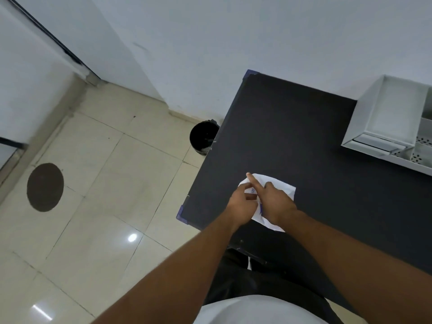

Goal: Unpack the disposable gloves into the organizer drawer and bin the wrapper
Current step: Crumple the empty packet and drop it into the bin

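Note:
A white glove wrapper (284, 188) with blue print lies near the front left of the black table (292, 127). Both hands are on it. My left hand (240, 204) pinches its left edge with curled fingers. My right hand (273, 202) grips its middle, the index finger stretched out toward the far left corner. The hands hide much of the wrapper, and no loose gloves show. The white organizer (374, 113) stands at the table's back right, a drawer (416, 150) with a perforated bottom pulled out. A black bin (203, 136) sits on the floor left of the table.
The table's left corners carry blue tape (182, 213). Cream floor tiles spread to the left, with a dark round floor plate (45, 187). A white wall runs behind the table and the bin.

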